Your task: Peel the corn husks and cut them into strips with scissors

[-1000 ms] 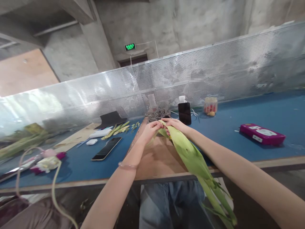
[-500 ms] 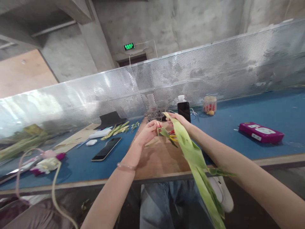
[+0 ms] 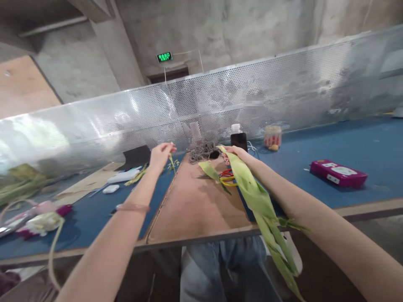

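Note:
My left hand (image 3: pixel 163 155) is raised over the left edge of the wooden board (image 3: pixel 201 209), its fingers pinched on a thin green strip (image 3: pixel 171 161) that hangs down. At the board's right side my right hand (image 3: pixel 234 154) grips the top of a long green husk (image 3: pixel 252 193), which drapes over the table's front edge. A smaller green leaf piece (image 3: pixel 209 170) juts out to the left of the husk. Red and yellow handles (image 3: pixel 227 178) lie beside it on the board. Small leaf sprigs (image 3: pixel 174 164) are below my left hand.
Gray tangled wire (image 3: pixel 201 152), a bottle (image 3: pixel 236 128) and a jar (image 3: pixel 272 136) stand at the back. A magenta box (image 3: pixel 338 173) is on the right. Left lie a white case (image 3: pixel 111 189), brown paper (image 3: pixel 91 184) and a flower-decorated item (image 3: pixel 44 222).
My left hand has moved left and up, away from the smaller leaf and my right hand, with a thin strip in it. The phone is now hidden behind my left arm.

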Demonstrator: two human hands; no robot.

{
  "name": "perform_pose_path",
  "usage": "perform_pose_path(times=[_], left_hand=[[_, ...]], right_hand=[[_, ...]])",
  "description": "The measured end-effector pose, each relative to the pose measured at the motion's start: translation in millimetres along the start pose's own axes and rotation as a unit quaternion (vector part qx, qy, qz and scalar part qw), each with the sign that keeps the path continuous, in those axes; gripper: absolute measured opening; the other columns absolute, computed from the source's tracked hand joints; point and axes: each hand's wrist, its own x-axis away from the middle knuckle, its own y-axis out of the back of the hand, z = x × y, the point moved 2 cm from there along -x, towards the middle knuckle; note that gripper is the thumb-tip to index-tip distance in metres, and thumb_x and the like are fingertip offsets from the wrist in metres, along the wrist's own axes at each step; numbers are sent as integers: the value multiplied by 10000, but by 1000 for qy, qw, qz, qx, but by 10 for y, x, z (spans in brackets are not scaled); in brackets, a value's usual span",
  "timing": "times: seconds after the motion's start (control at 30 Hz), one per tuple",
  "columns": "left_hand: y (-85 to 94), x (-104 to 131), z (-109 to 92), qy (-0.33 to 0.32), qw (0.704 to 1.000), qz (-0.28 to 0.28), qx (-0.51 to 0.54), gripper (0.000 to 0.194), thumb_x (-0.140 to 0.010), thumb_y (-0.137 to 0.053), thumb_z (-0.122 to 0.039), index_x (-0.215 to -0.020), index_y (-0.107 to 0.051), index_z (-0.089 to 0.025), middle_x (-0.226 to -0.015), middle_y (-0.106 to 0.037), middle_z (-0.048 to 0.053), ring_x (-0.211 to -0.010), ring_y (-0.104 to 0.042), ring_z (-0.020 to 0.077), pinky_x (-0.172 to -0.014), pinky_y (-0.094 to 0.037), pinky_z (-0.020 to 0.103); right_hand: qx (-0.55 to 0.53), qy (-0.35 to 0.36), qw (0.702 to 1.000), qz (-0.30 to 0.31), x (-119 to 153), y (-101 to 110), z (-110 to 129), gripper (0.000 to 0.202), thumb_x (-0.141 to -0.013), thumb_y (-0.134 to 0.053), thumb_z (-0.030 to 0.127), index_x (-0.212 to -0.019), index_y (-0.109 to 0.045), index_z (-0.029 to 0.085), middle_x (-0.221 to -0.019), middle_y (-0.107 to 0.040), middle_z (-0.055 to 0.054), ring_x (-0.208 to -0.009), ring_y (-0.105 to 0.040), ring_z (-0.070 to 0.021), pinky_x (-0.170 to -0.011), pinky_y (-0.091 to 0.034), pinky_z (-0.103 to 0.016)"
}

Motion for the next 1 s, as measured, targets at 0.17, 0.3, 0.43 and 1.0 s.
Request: perform_pose_path(times=[0.17,0.3,0.43,1.0], left_hand=[[731,-145,207,10,994,-14,-111,327,-805,-351,-411,-907,-560,-181,-1004,-630,111,-929,-579,194,-736,-448,306],[1083,-112,545,62,972,61,-218,287,-748,-450,-319,-956,-564,-157,-886,-670,88,-784,-616,203,-681,-464,311],[1249,-106,927,104,939,93,-314,503,-686,-488,-230,-1185,-442,-175,-748,-681,40,-646,-623,185,-640,-476,309],[325,-309,749,-10,912,104,-397,399,-703,-466,-243,-1064,-565,-104,-1086,-605,142,-1018,-537,278,-905,-360,347]], right_hand=[[0,-24,1000,1,-45,10,-36,307,-628,-459,106,-928,-510,145,-582,-490,16,-458,-450,-90,-434,-396,-194],[10,-37,999,-15,-42,9,-81,359,-626,-460,104,-980,-508,143,-576,-504,11,-462,-466,-103,-444,-414,-216],[28,-50,998,-39,-44,11,-114,351,-622,-456,102,-965,-512,152,-557,-507,14,-451,-465,-109,-443,-421,-233],[279,-1,937,-211,123,-91,592,231,-686,-516,126,-914,-547,145,-673,-640,-50,-453,-505,-106,-450,-406,-232]])
